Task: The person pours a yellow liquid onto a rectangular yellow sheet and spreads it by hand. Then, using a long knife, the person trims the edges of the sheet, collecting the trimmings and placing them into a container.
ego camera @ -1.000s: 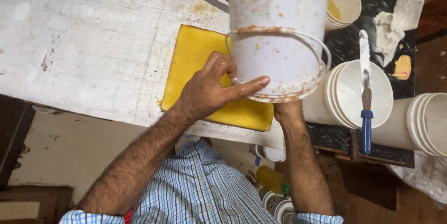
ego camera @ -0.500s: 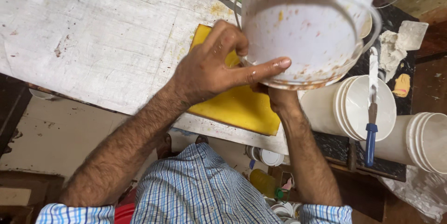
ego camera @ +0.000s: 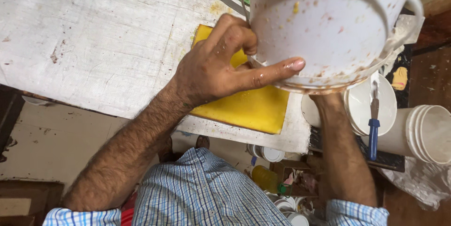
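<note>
Raised closer to the camera than a second ago, the white bucket point(ego camera: 329, 33) hangs tilted above the yellow board point(ego camera: 244, 106) on the table point(ego camera: 94, 43), left hand point(ego camera: 221, 68) in a clenched grip at its nine o'clock rim, right hand hidden underneath, its grip unreadable.

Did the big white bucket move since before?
Yes. The white bucket has come up nearer the camera, now hiding more of the yellow board and table.

The white bucket point(ego camera: 329, 33) hides the right hand entirely and is cut off at twelve o'clock; the stacked tubs point(ego camera: 430, 132) run off at three o'clock.
</note>
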